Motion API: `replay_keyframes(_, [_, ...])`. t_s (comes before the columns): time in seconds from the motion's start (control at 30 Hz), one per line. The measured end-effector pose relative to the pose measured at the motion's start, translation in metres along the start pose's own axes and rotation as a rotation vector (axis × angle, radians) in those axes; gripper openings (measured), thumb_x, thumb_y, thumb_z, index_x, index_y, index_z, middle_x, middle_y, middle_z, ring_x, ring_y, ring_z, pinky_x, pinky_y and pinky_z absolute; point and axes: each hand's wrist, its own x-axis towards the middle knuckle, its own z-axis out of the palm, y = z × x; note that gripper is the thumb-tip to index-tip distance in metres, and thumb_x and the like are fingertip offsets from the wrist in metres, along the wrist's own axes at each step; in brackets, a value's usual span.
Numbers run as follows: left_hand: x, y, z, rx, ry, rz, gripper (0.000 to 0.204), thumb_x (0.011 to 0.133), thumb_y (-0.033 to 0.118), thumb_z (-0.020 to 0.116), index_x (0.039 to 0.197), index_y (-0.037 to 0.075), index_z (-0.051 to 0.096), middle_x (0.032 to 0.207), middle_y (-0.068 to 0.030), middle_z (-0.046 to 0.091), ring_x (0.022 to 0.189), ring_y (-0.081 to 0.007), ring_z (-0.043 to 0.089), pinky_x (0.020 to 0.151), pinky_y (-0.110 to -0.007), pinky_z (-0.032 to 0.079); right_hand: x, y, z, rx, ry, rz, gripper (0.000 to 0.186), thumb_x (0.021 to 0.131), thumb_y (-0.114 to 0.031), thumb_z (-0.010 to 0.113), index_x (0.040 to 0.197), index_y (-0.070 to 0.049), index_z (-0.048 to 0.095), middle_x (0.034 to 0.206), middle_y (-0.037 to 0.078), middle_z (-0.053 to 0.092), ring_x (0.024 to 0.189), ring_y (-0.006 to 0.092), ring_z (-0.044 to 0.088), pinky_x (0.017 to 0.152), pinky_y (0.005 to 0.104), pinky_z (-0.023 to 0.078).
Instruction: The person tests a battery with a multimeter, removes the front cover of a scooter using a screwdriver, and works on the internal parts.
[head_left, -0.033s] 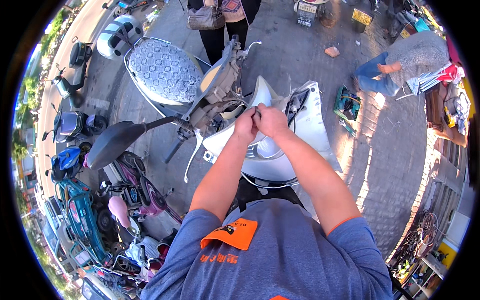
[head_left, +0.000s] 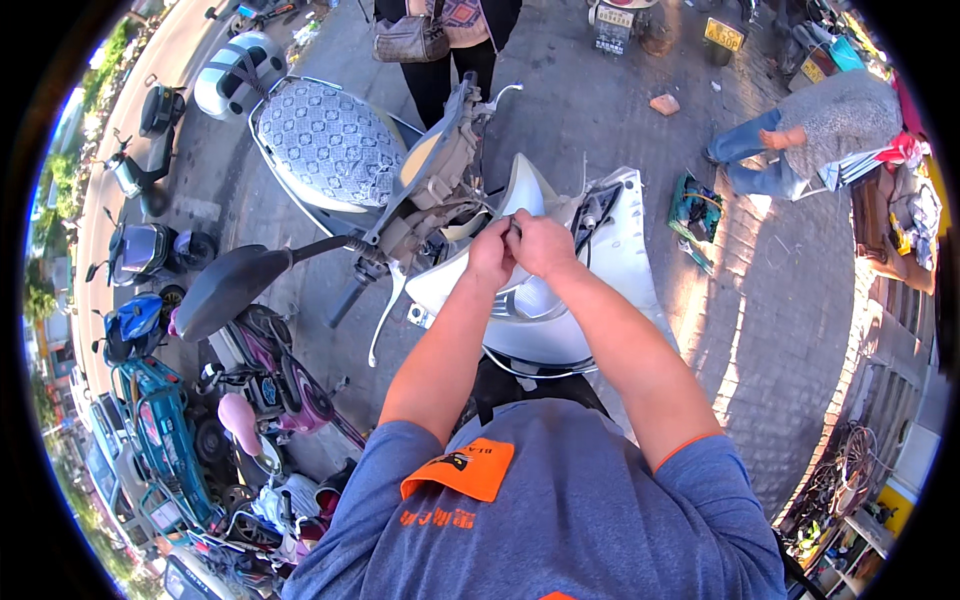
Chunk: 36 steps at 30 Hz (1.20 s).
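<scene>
My left hand (head_left: pixel 488 255) and my right hand (head_left: pixel 540 240) meet over a white scooter front panel (head_left: pixel 440 280), their fingers closed together around something small and dark that I cannot make out. Beneath them the panel's clear headlamp (head_left: pixel 535 300) is partly hidden by my right forearm, and black cables (head_left: pixel 598 210) lie across its right part. Just beyond the hands is the scooter's stripped handlebar assembly (head_left: pixel 430 195), with a black mirror (head_left: pixel 220 285) sticking out to the left and a patterned seat (head_left: pixel 325 140) behind it.
A person with a bag (head_left: pixel 440 80) stands beyond the scooter. Another person (head_left: pixel 830 130) in grey is bent low at the right, near a tray of tools (head_left: pixel 695 205). Parked scooters (head_left: pixel 140 250) line the left; piled goods and a bicycle (head_left: pixel 850 460) are along the right edge.
The person in grey at the right has shifted slightly, their legs now in a different position. The front panel has moved very slightly; my hands stay almost in place.
</scene>
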Motion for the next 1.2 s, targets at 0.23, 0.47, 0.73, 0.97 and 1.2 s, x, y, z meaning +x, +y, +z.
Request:
replay_keyframes(0.23, [-0.001, -0.005, 0.003, -0.031, 0.006, 0.035, 0.022, 0.112, 0.024, 0.055, 0.119, 0.011, 0.071, 0.107, -0.0025, 0.074, 0.100, -0.0172, 0.070, 0.092, -0.037, 0.056, 0.007, -0.001, 0.003, 0.018, -0.006, 0.092, 0.039, 0.099, -0.041, 0.060, 0.118, -0.008, 0.070, 0.101, 0.021, 0.079, 0.097, 0.0419, 0.076, 0.084, 0.0543, 0.061])
replay_keyframes(0.47, [0.018, -0.013, -0.010, -0.069, 0.025, 0.084, 0.016, 0.109, 0.021, 0.061, 0.110, 0.008, 0.071, 0.102, -0.0028, 0.073, 0.092, -0.0172, 0.069, 0.083, -0.034, 0.057, 0.003, -0.004, 0.012, 0.004, 0.055, 0.061, 0.030, 0.102, -0.036, 0.057, 0.112, -0.011, 0.071, 0.096, 0.017, 0.080, 0.092, 0.0396, 0.078, 0.081, 0.0534, 0.061])
replay_keyframes(0.73, [0.028, -0.017, -0.027, -0.111, 0.038, 0.132, 0.022, 0.109, 0.018, 0.057, 0.115, 0.003, 0.071, 0.108, -0.0094, 0.075, 0.102, -0.0242, 0.072, 0.093, -0.039, 0.058, -0.009, -0.016, 0.012, 0.072, 0.098, 0.049, 0.027, 0.101, -0.035, 0.059, 0.112, -0.013, 0.071, 0.097, 0.018, 0.080, 0.093, 0.0405, 0.077, 0.079, 0.0563, 0.059])
replay_keyframes(0.97, [0.027, -0.012, -0.021, -0.131, -0.164, 0.075, 0.032, 0.115, 0.020, 0.042, 0.124, 0.002, 0.066, 0.123, -0.0126, 0.073, 0.118, -0.0283, 0.070, 0.106, -0.043, 0.055, -0.013, -0.012, 0.004, 0.182, 0.178, 0.064, 0.026, 0.097, -0.030, 0.059, 0.107, -0.011, 0.074, 0.098, 0.017, 0.080, 0.091, 0.0396, 0.077, 0.079, 0.0540, 0.060])
replay_keyframes(1.2, [0.010, -0.005, -0.015, -0.035, -0.242, 0.005, 0.035, 0.117, 0.031, 0.040, 0.128, 0.007, 0.064, 0.128, -0.0110, 0.069, 0.122, -0.0286, 0.067, 0.108, -0.047, 0.054, -0.017, -0.014, 0.004, 0.227, 0.191, 0.147, 0.026, 0.097, -0.032, 0.061, 0.106, -0.011, 0.074, 0.097, 0.016, 0.080, 0.092, 0.0402, 0.076, 0.081, 0.0527, 0.059])
